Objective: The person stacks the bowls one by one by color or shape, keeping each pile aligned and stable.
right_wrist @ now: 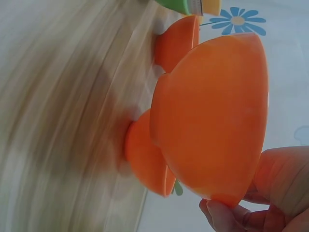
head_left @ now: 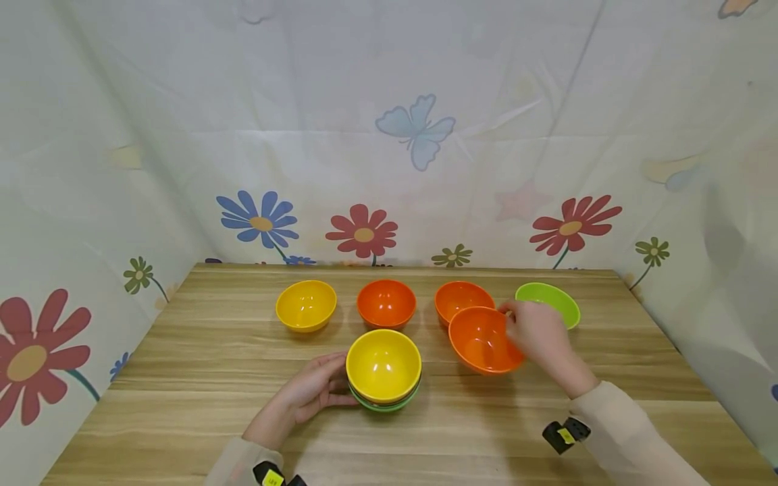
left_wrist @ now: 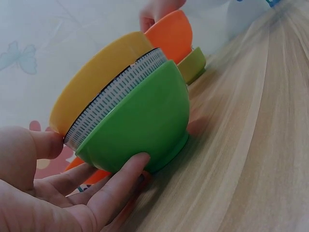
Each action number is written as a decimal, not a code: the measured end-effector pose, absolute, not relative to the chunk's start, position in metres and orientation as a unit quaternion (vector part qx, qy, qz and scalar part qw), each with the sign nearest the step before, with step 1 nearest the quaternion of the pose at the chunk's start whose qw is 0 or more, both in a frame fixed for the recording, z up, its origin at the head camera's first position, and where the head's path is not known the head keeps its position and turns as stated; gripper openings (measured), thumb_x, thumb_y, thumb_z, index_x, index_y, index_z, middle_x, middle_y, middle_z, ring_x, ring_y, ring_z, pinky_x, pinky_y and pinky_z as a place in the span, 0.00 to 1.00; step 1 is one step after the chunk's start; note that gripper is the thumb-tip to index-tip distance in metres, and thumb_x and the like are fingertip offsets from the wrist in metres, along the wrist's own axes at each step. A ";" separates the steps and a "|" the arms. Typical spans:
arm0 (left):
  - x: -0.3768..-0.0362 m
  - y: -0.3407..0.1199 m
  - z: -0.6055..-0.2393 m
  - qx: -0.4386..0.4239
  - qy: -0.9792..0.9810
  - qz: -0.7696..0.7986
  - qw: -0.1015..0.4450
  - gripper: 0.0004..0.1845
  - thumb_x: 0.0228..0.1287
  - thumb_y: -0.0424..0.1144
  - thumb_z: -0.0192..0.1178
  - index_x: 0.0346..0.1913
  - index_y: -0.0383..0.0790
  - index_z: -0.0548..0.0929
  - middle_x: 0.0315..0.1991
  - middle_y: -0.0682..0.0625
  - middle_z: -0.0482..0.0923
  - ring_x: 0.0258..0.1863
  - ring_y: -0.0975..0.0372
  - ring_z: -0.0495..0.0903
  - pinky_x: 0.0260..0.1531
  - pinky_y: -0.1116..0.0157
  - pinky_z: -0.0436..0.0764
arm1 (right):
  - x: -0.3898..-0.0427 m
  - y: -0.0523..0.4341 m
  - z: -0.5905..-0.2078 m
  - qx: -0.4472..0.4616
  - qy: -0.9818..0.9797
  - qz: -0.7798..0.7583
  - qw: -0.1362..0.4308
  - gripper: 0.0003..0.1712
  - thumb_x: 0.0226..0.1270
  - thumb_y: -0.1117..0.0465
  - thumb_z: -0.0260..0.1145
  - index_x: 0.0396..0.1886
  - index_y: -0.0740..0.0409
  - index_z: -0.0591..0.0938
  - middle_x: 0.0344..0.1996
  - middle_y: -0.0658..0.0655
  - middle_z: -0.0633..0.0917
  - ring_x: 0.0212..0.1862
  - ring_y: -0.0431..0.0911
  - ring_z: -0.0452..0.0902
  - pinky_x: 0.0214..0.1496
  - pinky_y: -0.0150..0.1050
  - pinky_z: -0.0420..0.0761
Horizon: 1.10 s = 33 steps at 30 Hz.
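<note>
A stack of bowls stands at the table's front middle, a yellow bowl [head_left: 383, 365] on top and a green bowl [left_wrist: 140, 116] at the bottom. A black-and-white patterned bowl [left_wrist: 116, 92] sits between them. My left hand [head_left: 335, 383] holds the stack from the left, thumb at the rim and fingers [left_wrist: 120, 179] under the green bowl. My right hand [head_left: 516, 325] grips an orange bowl [head_left: 483, 339] by its far rim. That bowl is tilted, right of the stack. In the right wrist view the held orange bowl [right_wrist: 212, 121] fills the frame above my fingertips [right_wrist: 215, 210].
A back row holds a yellow bowl [head_left: 306, 305], an orange bowl [head_left: 386, 303], another orange bowl [head_left: 463, 297] and a light green bowl [head_left: 550, 302]. The wooden table [head_left: 182, 351] is walled by flowered cloth on three sides.
</note>
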<state>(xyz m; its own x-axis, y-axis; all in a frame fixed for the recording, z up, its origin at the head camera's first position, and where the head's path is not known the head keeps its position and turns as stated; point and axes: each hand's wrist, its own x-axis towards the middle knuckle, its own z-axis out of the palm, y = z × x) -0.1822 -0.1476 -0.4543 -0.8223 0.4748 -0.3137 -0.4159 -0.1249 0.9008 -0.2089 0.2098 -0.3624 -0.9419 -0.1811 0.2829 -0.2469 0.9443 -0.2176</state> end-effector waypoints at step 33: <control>-0.183 -0.148 -0.454 0.033 0.589 0.750 0.300 0.28 0.72 0.48 0.41 0.67 0.32 0.59 0.57 0.41 0.73 0.49 0.57 0.78 0.48 0.51 0.78 | -0.222 0.143 -0.333 0.150 -0.971 0.124 0.141 0.11 0.54 0.69 0.61 0.35 0.60 0.86 0.29 0.58 0.86 0.19 0.47 0.73 0.18 0.35 0.75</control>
<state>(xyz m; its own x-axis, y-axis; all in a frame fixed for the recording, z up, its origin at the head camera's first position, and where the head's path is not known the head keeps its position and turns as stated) -0.1832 -0.1476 -0.4537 -0.8183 0.4880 -0.3037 -0.4103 -0.1260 0.9032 -0.2217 0.1433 -0.3332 -0.9152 -0.2570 0.3105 -0.3267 0.9242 -0.1978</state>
